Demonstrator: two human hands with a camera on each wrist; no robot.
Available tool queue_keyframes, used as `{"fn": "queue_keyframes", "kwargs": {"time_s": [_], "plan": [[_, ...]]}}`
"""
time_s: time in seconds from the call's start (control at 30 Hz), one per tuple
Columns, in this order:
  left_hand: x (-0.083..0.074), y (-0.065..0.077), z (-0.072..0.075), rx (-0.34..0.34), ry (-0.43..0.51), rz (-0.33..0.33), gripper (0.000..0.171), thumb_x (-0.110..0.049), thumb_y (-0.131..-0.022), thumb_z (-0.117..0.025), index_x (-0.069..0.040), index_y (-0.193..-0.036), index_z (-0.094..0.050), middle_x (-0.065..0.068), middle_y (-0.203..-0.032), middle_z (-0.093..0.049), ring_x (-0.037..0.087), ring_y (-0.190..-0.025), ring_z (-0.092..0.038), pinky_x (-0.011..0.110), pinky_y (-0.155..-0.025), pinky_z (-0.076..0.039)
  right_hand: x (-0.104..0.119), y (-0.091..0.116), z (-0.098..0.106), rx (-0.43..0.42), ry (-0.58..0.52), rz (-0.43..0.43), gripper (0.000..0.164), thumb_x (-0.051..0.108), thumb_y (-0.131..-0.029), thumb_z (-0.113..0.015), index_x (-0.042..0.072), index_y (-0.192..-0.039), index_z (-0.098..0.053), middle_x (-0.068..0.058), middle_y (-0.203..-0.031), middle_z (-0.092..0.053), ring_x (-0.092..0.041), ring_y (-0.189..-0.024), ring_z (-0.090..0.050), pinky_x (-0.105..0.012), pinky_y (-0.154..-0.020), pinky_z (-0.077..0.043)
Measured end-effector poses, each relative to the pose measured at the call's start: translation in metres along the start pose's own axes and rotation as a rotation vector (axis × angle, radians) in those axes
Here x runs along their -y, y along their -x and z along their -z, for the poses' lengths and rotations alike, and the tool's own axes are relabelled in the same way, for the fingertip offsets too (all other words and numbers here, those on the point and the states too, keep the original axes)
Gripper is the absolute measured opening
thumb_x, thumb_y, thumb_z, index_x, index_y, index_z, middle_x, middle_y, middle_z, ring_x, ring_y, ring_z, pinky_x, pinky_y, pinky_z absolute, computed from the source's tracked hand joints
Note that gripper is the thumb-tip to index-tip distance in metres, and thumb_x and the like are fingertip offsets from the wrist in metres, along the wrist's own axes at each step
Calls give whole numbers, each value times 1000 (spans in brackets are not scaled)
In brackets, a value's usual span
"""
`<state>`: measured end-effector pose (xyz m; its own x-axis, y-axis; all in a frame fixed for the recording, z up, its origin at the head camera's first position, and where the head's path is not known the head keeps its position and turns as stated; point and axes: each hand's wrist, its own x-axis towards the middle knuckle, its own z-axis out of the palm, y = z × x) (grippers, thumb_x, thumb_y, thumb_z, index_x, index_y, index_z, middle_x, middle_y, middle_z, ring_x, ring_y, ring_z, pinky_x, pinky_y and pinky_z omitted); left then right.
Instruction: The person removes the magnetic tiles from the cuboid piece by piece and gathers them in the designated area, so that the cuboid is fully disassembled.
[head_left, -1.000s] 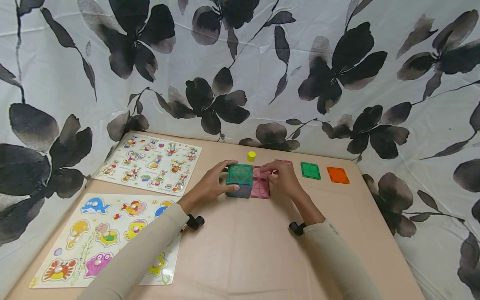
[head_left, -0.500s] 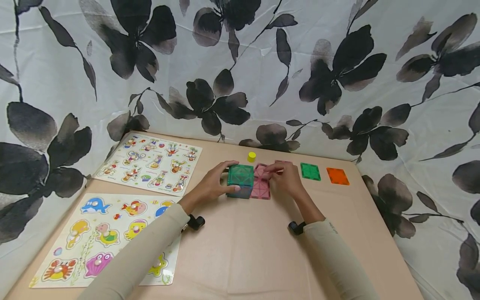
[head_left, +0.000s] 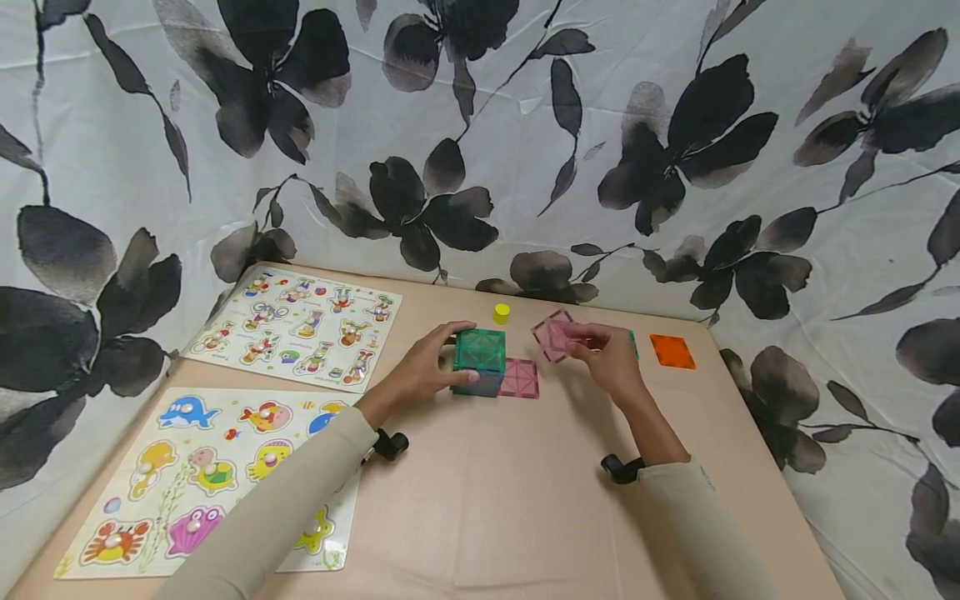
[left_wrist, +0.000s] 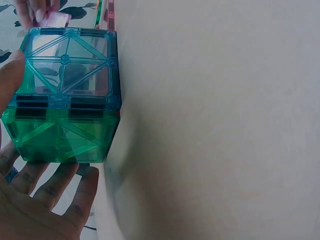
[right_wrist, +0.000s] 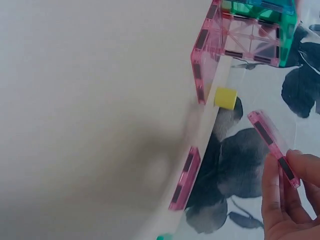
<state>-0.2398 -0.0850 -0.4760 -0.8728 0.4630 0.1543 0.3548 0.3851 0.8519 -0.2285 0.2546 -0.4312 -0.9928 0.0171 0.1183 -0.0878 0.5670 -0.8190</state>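
Nearest, two sleeved forearms reach away from the viewer over a tan table (head_left: 487,500). At the near left lies a sea-animal puzzle (head_left: 202,475); a second puzzle board (head_left: 300,325) lies beyond it.

Mid-table stands a cube (head_left: 480,361) of see-through magnetic tiles, green on top and blue on the near side. The left hand (head_left: 420,375) steadies it, thumb on the near face and fingers curved over the far top edge; the left wrist view shows fingers (left_wrist: 60,185) lying fairly straight against the green face. A pink tile (head_left: 519,377) lies flat on the table, touching the cube's right side.

Just right of that and slightly farther, the right hand (head_left: 611,358) holds a second pink tile (head_left: 553,336) lifted off the table and tilted, pinched between thumb and fingertips (right_wrist: 280,190). It is near the cube but clear of it.

Farther right lie a green tile (head_left: 634,343), mostly hidden by that hand, and an orange tile (head_left: 672,351). A small yellow cylinder (head_left: 502,313) stands beyond the cube. A white cloth (head_left: 480,125) printed with dark flowers hangs behind everything.

Judging by this, the step in hand is bringing a fresh tile to the build. The next move likely calls for squaring the lifted tile's edge to an edge of the flat one or the cube, so the magnets catch, while the left hand keeps the cube from shifting.
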Motion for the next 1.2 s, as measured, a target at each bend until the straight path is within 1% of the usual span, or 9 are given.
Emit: {"fn": "queue_keyframes", "kwargs": {"time_s": [0.27, 0.4, 0.53, 0.63, 0.7, 0.8, 0.93, 1.07, 1.2], "plan": [[-2, 0, 0, 0, 4, 15, 85, -30, -91, -87, -26, -161, -40, 6, -161, -47, 35, -151, -47, 59, -127, -34, -18, 19, 22, 47, -134, -183, 38, -1, -101, -69, 8, -138, -72, -21, -138, -68, -13, -100, -76, -23, -90, -62], [-3, 0, 0, -1, 2, 19, 85, -30, -91, -87, -25, -161, -41, 6, -162, -46, 35, -151, -47, 59, -127, -34, -26, 27, 28, 79, -161, -252, 39, 0, -102, -67, 4, -141, -68, -23, -142, -67, -16, -110, -75, -25, -93, -62], [-3, -1, 0, -2, 0, 23, 85, -29, -91, -87, -24, -161, -41, 7, -162, -46, 36, -151, -46, 59, -128, -33, -32, 35, 30, 92, -132, -285, 39, 2, -102, -69, 4, -141, -68, -21, -141, -69, -22, -117, -73, -18, -90, -61], [-4, -1, 0, 0, 0, 20, 85, -29, -91, -87, -23, -162, -40, 8, -163, -45, 36, -152, -46, 59, -128, -33, -36, 40, 31, 97, -95, -291, 38, 6, -101, -71, 5, -139, -70, -19, -139, -71, -25, -119, -74, -15, -89, -59], [-5, -1, 0, 1, 1, 21, 85, -29, -91, -87, -23, -162, -40, 8, -163, -45, 37, -152, -46, 59, -128, -33, -39, 42, 31, 105, -67, -288, 38, 8, -101, -72, 5, -139, -70, -18, -138, -71, -27, -119, -74, -17, -90, -60], [-6, -1, 0, 2, 2, 27, 85, -29, -91, -87, -23, -162, -40, 8, -163, -44, 37, -152, -46, 59, -128, -33, -42, 44, 31, 124, -33, -286, 38, 6, -101, -71, 6, -140, -69, -18, -140, -71, -31, -120, -74, -28, -96, -62], [-8, 0, 0, 0, -2, 27, 85, -29, -91, -87, -23, -162, -40, 8, -164, -44, 36, -152, -46, 59, -128, -33, -42, 47, 33, 120, 103, -264, 38, 6, -101, -71, 8, -139, -70, -18, -140, -71, -37, -125, -71, -47, -106, -58], [-9, 1, 0, 0, -16, 17, 85, -30, -91, -87, -24, -162, -40, 8, -164, -44, 37, -151, -47, 59, -127, -34, -38, 47, 34, 65, 264, -195, 37, 12, -101, -73, 12, -137, -72, -19, -139, -70, -42, -128, -67, -56, -106, -58], [-9, 1, 1, 3, -21, 17, 85, -30, -91, -87, -25, -162, -40, 8, -164, -44, 36, -151, -46, 59, -127, -35, -29, 41, 27, 90, 290, -110, 41, 9, -100, -72, 16, -140, -70, -21, -147, -65, -45, -127, -65, -54, -99, -62]]}}
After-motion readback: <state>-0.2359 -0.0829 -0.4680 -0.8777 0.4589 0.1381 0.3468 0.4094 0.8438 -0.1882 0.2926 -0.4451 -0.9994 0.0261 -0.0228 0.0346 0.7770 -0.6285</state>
